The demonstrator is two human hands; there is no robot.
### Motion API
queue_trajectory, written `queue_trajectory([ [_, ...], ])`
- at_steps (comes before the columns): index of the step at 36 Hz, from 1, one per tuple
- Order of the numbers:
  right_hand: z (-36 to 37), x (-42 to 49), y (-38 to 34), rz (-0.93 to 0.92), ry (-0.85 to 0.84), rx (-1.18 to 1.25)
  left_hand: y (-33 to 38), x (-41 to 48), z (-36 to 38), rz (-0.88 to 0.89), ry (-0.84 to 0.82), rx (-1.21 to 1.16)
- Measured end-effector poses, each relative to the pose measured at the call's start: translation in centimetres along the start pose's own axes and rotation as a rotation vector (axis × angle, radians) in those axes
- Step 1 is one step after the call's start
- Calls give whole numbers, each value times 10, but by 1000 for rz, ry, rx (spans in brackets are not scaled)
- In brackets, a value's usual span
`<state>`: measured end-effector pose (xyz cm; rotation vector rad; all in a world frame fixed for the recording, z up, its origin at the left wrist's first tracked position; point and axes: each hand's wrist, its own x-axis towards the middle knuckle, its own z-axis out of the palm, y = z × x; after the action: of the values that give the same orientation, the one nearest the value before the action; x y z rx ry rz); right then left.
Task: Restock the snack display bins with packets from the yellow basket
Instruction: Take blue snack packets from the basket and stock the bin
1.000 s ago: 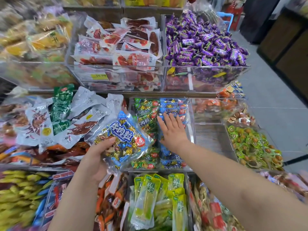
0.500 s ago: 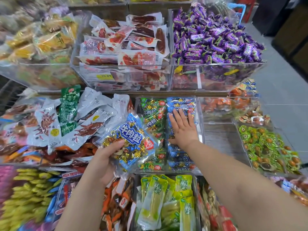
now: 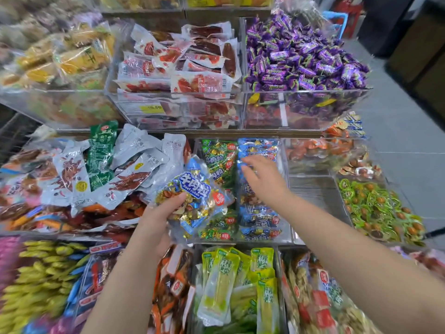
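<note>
My left hand [image 3: 160, 214] grips a blue beef-cube packet [image 3: 196, 197] full of gold-wrapped sweets, held over the left edge of a clear acrylic bin [image 3: 287, 165]. That bin holds a column of green packets [image 3: 218, 160] and a column of blue packets [image 3: 258, 219]. My right hand [image 3: 263, 180] hovers over the blue column with its fingers loosely spread, blurred by motion and holding nothing. The yellow basket is out of view.
Purple sweets [image 3: 301, 56] and red-and-white meat packets [image 3: 185, 66] fill the upper bins. Grey-white packets [image 3: 134, 169] lie heaped at left, green round snacks [image 3: 375, 208] at right, green pickle packets [image 3: 231, 285] below. A nearly bare compartment [image 3: 313, 194] sits right of the blue column.
My right hand has lifted off the blue packets, where it pressed flat, and now hovers with fingers spread. The left hand keeps its packet in about the same spot.
</note>
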<state>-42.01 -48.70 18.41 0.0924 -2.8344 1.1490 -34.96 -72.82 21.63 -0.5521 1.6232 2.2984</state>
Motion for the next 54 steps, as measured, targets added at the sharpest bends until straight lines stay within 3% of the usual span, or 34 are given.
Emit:
queue_trajectory([
  [3, -17, -23, -41, 149, -195, 587, 0, -4, 14, -22, -7, 60],
  [6, -19, -40, -52, 142, -379, 520, -3, -6, 27, -17, -23, 77],
  [14, -49, -49, -37, 253, -446, 502, -10, -9, 39, -21, 38, -16],
  [18, -91, -28, -21, 222, -242, 317, -3, -10, 24, -29, 168, -100],
  [20, -102, -14, -11, 152, -156, 35, -3, -6, 17, -12, 237, -132],
  [27, -51, 10, 1, -126, -264, -707, 1, -15, 24, 80, 254, -111],
  [30, -25, 6, 8, -148, -284, -838, -1, -17, 23, 86, 251, -52],
  [37, 16, -22, 27, -92, -206, -862, -10, -15, 9, 126, 240, -35],
  [50, 23, -4, 54, -145, -359, -870, -18, -15, 13, 40, -66, 93],
  [54, 16, -3, 53, -186, -409, -758, -29, -6, 26, 7, -48, 183],
])
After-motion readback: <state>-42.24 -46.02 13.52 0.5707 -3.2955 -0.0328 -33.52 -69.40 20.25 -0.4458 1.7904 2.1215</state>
